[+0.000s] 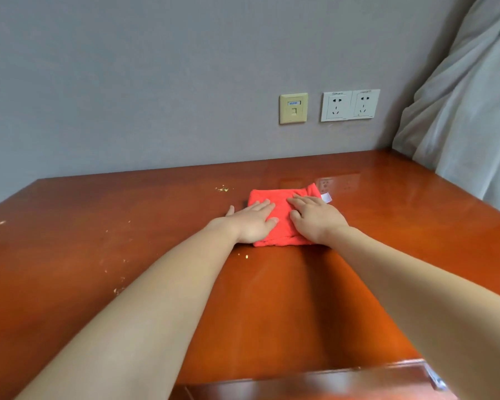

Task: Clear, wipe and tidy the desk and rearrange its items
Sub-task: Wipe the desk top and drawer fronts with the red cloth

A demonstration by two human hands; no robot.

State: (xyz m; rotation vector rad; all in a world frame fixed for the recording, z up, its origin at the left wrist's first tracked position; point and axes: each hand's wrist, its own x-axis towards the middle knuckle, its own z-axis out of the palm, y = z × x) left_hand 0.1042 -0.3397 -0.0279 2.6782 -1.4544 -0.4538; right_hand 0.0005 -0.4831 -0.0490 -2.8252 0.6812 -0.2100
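Glossy table (300,298) holds your red cloth (283,210) before the wall sockets (350,105), left hand (251,223) and right hand (315,219) pressing it flat-fingered. Crumbs (222,189) lie left of the sockets, so wiping seems unfinished.

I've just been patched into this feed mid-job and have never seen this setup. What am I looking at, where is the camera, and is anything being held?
There is no machine here, just a person's two bare arms. The single picture comes from a wide-angle camera worn on the person's head, looking forward and down, so the arms reach in from the bottom edge. The left hand and right hand both lie flat, fingers straight, pressing on a folded red cloth with a white label at its far right corner. Nothing is gripped. The cloth rests on a glossy wooden desk. Yellowish crumbs lie beyond the cloth to the left, with more specks further left. On the grey wall are a double power socket and a beige data-port plate. Grey fabric hangs at the right.
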